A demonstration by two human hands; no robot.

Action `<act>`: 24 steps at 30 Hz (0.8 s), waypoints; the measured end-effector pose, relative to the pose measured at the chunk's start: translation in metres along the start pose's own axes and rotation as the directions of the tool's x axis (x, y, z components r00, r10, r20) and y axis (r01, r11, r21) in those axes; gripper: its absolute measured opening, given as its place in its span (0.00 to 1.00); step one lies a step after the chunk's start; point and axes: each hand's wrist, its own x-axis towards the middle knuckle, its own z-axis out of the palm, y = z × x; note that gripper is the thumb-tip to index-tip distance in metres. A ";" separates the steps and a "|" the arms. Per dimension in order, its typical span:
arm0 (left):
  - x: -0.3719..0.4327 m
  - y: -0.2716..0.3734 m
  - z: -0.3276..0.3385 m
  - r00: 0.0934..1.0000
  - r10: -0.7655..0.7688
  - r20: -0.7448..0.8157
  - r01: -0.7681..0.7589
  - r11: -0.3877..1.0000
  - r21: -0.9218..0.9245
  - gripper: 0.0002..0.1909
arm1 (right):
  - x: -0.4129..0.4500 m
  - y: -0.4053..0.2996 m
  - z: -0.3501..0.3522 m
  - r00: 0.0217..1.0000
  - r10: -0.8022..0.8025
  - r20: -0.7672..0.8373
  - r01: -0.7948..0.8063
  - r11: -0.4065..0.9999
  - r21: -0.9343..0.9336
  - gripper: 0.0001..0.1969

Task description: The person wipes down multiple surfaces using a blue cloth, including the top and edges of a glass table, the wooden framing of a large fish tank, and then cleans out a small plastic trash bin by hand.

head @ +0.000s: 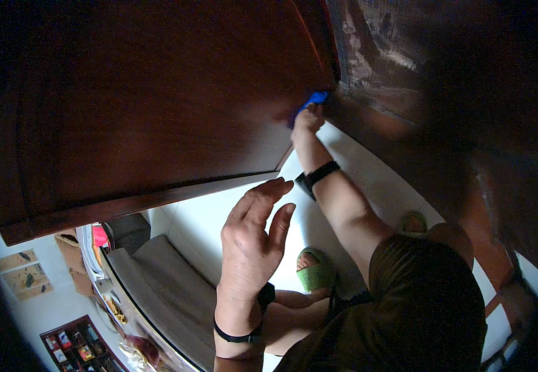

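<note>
A bunched blue cloth (317, 97) is in my right hand (310, 117), against the lower part of a dark brown wooden panel (157, 102), close to its right-hand edge. My right arm is stretched out, with a black watch strap at the wrist. My left hand (255, 228) is raised in the middle of the view, its back towards me and its thumb apart from the bent fingers. It holds nothing and seems to touch nothing. A thin black band is around my left forearm.
Dark wood with a worn, reflective surface (380, 56) stands at the right. Below are pale floor tiles (203, 204) and my feet in green slippers (315, 272). At lower left are a grey-covered seat (166, 288), a cluttered tabletop, wall pictures (27, 274) and a shelf (83, 346).
</note>
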 end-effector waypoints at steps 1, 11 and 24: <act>0.000 0.001 0.000 1.000 0.004 0.002 -0.004 1.000 -0.003 0.11 | -0.023 -0.006 0.000 1.000 -0.004 0.018 0.004 0.999 0.041 0.21; 0.001 -0.004 -0.009 0.987 0.092 -0.131 -0.089 0.996 0.025 0.09 | -0.223 -0.103 -0.054 0.679 -0.629 0.379 0.557 0.778 0.291 0.22; -0.011 -0.020 -0.025 0.964 -0.077 -0.254 0.079 0.997 -0.004 0.09 | -0.044 0.064 -0.023 0.991 0.124 0.041 -0.114 0.974 -0.194 0.22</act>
